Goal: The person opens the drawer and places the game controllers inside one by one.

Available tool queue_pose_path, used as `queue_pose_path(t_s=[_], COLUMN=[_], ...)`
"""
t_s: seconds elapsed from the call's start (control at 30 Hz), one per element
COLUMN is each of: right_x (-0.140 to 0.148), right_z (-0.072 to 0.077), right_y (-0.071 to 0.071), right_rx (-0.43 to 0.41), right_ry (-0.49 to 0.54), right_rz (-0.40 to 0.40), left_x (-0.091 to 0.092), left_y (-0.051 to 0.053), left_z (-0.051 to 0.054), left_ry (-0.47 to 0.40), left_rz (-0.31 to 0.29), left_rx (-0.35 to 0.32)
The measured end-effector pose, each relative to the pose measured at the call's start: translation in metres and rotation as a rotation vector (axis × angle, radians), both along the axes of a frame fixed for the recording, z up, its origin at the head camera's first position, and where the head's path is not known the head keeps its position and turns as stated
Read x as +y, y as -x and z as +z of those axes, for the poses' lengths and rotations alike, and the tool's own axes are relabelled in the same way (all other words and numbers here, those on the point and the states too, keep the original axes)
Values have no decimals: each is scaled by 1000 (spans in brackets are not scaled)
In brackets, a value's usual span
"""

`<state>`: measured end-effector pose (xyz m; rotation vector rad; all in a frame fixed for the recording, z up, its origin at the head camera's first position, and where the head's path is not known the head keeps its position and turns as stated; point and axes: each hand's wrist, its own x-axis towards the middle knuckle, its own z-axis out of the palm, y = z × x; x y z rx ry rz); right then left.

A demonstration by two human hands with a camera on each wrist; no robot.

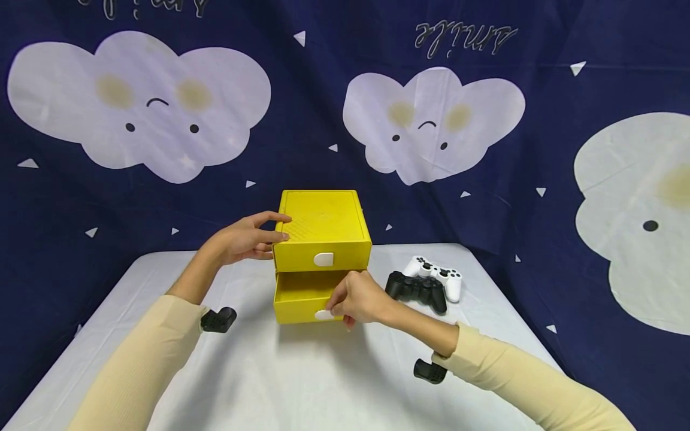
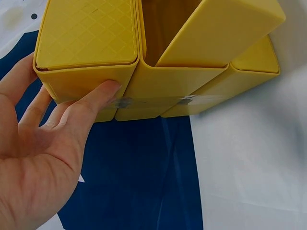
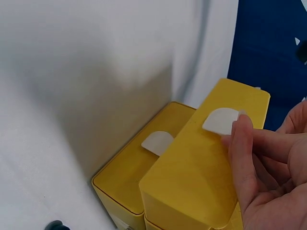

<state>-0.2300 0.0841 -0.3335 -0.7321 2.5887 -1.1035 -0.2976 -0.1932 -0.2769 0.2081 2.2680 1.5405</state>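
Pinches the white tab (image 1: 323,314) of the open middle drawer (image 1: 299,312) at frame centre with the right hand (image 1: 362,297), rests the straight-fingered left hand (image 1: 245,239) on the yellow cabinet (image 1: 326,218), and could tip it by overpulling

From the head: looks forward and down over the white cloth-covered table (image 1: 248,383), facing the navy, cloud-printed fabric backdrop (image 1: 312,108), at the widest range. From the left wrist: looks close-up past the bare left hand (image 2: 48,153) at the side of the yellow plastic drawer unit (image 2: 165,84), turned, with tabletop at frame right. From the right wrist: looks close-up at the unit's front, beside the bare right hand (image 3: 276,177), turned, with tabletop at frame left. Shares half-round white handle (image 3: 221,120) with head view; shares pulled-out yellow drawer (image 3: 196,172) across all three.
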Motion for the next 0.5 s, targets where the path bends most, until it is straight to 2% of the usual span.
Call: queue_pose_path(t_s=[0.5], right_x=[4], right_z=[1], right_y=[-8], right_rx=[-4], right_ry=[-12], right_rz=[28], left_x=[0], left_y=[0], left_z=[-1], left_ry=[17], left_rz=[3], left_rx=[4])
